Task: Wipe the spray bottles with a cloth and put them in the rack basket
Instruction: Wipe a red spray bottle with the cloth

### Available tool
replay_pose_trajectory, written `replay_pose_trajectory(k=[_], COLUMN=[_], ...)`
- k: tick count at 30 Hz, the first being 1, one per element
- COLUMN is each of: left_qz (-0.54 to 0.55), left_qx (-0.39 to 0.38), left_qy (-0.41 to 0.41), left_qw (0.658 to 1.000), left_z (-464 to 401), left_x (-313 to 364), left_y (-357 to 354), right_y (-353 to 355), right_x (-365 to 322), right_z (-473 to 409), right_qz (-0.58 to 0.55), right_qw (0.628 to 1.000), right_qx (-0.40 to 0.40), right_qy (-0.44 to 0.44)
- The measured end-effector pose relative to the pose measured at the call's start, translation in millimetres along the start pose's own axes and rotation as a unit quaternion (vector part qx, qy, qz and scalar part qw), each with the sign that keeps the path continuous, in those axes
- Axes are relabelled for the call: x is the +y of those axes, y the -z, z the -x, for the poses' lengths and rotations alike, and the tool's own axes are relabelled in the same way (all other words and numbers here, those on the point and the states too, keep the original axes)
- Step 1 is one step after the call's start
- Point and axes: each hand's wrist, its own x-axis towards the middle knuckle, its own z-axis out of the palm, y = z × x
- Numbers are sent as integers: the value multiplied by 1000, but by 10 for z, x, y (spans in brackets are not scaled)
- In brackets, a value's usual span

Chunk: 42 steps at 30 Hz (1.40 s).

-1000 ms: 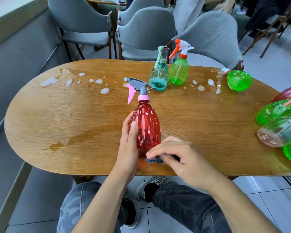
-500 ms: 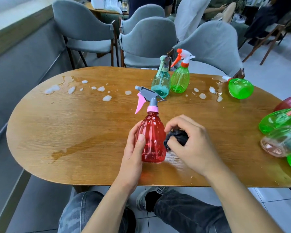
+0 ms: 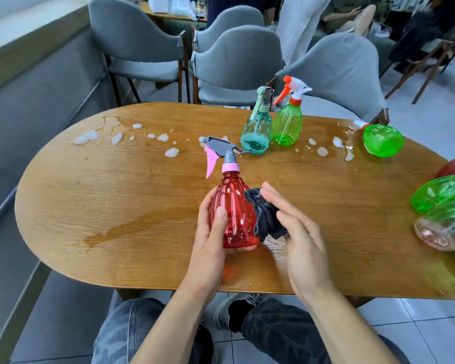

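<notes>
Standing upright near the front edge of the wooden table [image 3: 116, 206], the red spray bottle [image 3: 231, 214] with its pink collar and grey trigger head is the one being wiped. The left hand [image 3: 208, 243] holds it by the lower body, thumb laid across the front and fingers curled round the far side. The right hand [image 3: 297, 232] presses a dark grey cloth [image 3: 267, 219] flat against the bottle's right flank, its fingers nearly straight and together (pressing rather than gripping).

The wiping step looks to be mid-way: only one flank is under the cloth. The next move probably calls for turning the bottle within the left hand's hold so the cloth can reach the rest, trigger head included, before it goes to the rack basket, which is not clearly in view.

Farther back stand a teal spray bottle [image 3: 256, 127] and a green spray bottle [image 3: 288, 119] just beside each other, and another green bottle [image 3: 382, 140] lies on its side towards the right. More bottles [image 3: 444, 206] are heaped at the right edge. Foam blobs [image 3: 87, 136] and a wet streak [image 3: 121, 228] mark the tabletop, so the bottle may be slippery. Grey upholstered chairs [image 3: 237, 61] ring the far side, over a pale tiled floor [image 3: 431, 337].
</notes>
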Motion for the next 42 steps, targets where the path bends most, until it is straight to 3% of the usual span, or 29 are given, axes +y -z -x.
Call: replay_pose_trajectory(k=[5, 9, 13, 17, 23, 28, 33, 37, 39, 42], left_qz=[-14, -22, -38, -54, -63, -57, -46, -20, -11, -3], left_qx=[-9, -3, -5, -7, 0, 4, -9, -1, -1, 17], left_qy=[2, -2, 0, -1, -11, -28, -26, -9, -7, -12], left_qw=[1000, 1000, 999, 998, 998, 998, 999, 1000, 1000, 1000], left_z=[6, 9, -2, -9, -7, -25, -21, -28, -34, -38], left_x=[4, 7, -12, -33, -35, -29, -25, 3, -11, -24], left_y=[-4, -10, 2, 8, 6, 4, 6, -3, 8, 14], right_y=[151, 194, 217, 162, -36, 1, -74, -107, -58, 82], right_x=[-59, -70, -76, -39, 54, 37, -28, 95, 176, 297], right_z=[-32, -74, -162, -272, -115, -16, -312, -293, -139, 79], right_qz=[107, 112, 81, 157, 266, 322, 229, 257, 295, 405], right_qw=[993, 992, 995, 972, 956, 915, 964, 959, 944, 868], right_qx=[-50, -52, 52, 168, 74, -11, 60, 43, 7, -58], right_qy=[4, -33, -27, 45, 104, 243, 120, 109, 147, 282])
